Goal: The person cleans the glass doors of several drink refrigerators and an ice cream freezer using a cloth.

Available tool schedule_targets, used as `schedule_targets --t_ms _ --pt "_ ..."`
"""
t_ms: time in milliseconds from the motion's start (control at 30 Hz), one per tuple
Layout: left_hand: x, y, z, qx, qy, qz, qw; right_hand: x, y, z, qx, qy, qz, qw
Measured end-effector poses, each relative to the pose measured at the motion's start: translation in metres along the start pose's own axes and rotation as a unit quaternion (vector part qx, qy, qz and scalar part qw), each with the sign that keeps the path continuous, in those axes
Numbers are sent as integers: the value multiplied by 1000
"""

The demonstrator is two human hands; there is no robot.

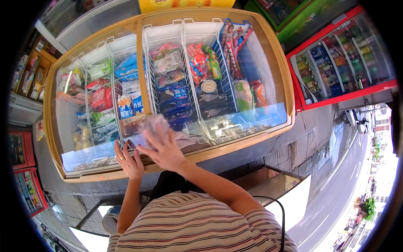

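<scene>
A chest freezer (217, 145) with a tan frame and sliding glass lids stands before me. My right hand (165, 149) lies over a pale, crumpled cloth (157, 123) on the glass, near the middle divider. Its fingers are spread and slightly blurred, and part of the cloth trails out to the right. To its left, my left hand (129, 162) rests its fingertips on the glass near the front edge. A ring is on one finger, and that hand holds nothing. Under the glass, white wire baskets (146, 63) hold bagged frozen goods, among them dark blue packs (174, 97).
A red-framed display cooler (346, 94) with drinks stands at the right. Shelves with packets (31, 77) are at the far left. Behind me are a glass-sided case (270, 181) and a white bucket (110, 220). Wet paving and a road (337, 186) lie to the right.
</scene>
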State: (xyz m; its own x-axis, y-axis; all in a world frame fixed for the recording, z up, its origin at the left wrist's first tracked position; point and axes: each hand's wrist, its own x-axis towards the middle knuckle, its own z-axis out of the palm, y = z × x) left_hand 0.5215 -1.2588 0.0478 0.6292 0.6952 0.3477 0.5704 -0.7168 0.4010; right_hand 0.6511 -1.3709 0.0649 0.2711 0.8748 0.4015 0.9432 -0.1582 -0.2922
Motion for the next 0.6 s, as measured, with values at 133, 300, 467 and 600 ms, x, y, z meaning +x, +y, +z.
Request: schedule_targets --t_ms 133,300,467,600 --pt "-8 -11 -8 -21 1 0 1000 11 24 -2 67 -37 -73 994" --pt "-8 -4 -3 12 -13 20 1000 -25 217 -95 -142 170 213 952" --pt "-3 6 3 82 -17 10 996 -62 352 -148 -264 290 513 764" --pt "-1 9 1 129 -13 -5 992 57 290 -104 -173 163 357 903"
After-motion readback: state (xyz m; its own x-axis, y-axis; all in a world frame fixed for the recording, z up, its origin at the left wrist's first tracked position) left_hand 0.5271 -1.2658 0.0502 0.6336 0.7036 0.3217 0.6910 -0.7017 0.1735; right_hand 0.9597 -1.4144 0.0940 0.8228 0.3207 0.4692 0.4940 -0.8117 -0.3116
